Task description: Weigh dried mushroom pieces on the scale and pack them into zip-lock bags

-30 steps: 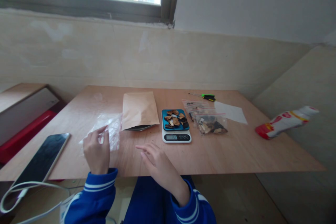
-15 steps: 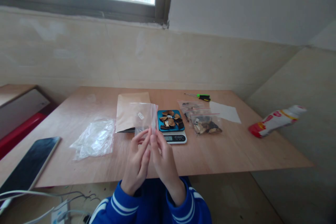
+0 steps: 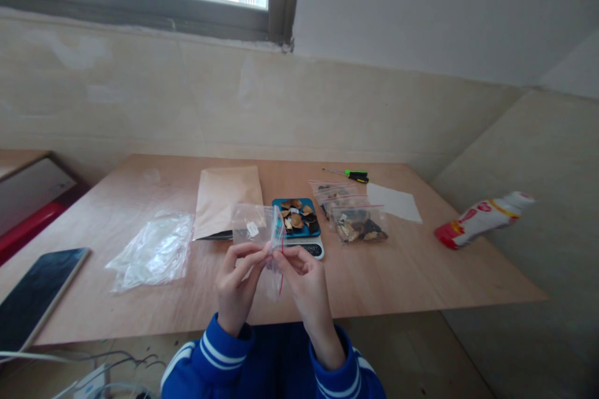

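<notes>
Between my hands is a clear zip bag [image 3: 253,218] with a small white label in it or on it and a red line along its mouth. My left hand [image 3: 239,283] pinches the bag near its opening. Thumb and fingers of my right hand [image 3: 304,283] grip the edge by the red strip. Just behind the bag stands a kitchen scale [image 3: 315,250], partly hidden by the bag and my right hand. On its blue platform lie dried brown and dark slices [image 3: 296,219], with a small white packet or label among them.
Filled zip bags [image 3: 359,225] lie right of the scale, near a screwdriver [image 3: 357,176] and white paper [image 3: 394,202]. A kraft paper pouch [image 3: 229,193], a pile of clear bags [image 3: 154,249] and a phone [image 3: 40,296] are leftward. A red-white bottle [image 3: 482,219] is at right.
The bag has turned and come down a little, its red-lined mouth now bending toward my right hand. My hands have moved slightly apart at the wrists. The whole view has shifted slightly.
</notes>
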### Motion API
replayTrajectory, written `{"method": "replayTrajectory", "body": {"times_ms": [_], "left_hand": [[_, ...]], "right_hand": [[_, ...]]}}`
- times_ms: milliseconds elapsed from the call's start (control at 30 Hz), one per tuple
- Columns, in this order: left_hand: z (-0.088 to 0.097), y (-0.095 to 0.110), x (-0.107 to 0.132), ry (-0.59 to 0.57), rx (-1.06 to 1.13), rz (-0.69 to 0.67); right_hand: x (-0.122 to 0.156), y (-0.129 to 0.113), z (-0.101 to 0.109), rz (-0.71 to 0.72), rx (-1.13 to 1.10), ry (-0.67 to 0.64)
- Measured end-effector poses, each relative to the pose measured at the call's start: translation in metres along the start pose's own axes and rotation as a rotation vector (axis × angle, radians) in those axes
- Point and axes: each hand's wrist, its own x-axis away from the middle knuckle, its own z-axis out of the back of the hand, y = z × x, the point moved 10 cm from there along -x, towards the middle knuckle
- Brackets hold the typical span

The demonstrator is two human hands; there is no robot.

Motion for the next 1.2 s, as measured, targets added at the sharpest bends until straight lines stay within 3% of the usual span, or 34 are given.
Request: {"method": "replayTrajectory", "body": {"times_ms": [167,233,367,433,600,800,1000,1100,1200], "left_hand": [[0.016,-0.009,-0.014,0.103,-0.145,0.095],[0.01,-0.011,-0.021,0.024,-0.101,0.105],[-0.02,-0.013,-0.015,-0.251,0.12,0.108],[-0.027,-0.017,-0.007,-0.284,0.184,0.143],[-0.019,-0.026,0.003,-0.135,0.266,0.21],[0.025,-0.05,-0.003,0.237,0.13,0.364],[0.024,-0.044,-0.023,0.203,0.113,0.287],[0.022,-0.043,-0.027,0.226,0.092,0.278],[0.019,-0.045,-0.028,0.255,0.092,0.3]], "right_hand": [[-0.015,0.005,0.021,-0.099,0.048,0.037],[-0.02,0.002,0.016,-0.106,0.068,-0.034],[-0.025,-0.019,0.001,0.016,0.113,-0.137],[-0.025,-0.028,-0.007,0.075,0.146,-0.178],[-0.022,-0.031,-0.024,0.119,0.177,-0.295],[-0.048,-0.012,0.013,0.101,0.376,-0.123],[-0.078,-0.04,0.041,0.494,0.915,-0.168],[-0.099,-0.026,0.057,0.489,1.084,-0.266],[-0.113,-0.007,0.066,0.447,1.066,-0.41]]}}
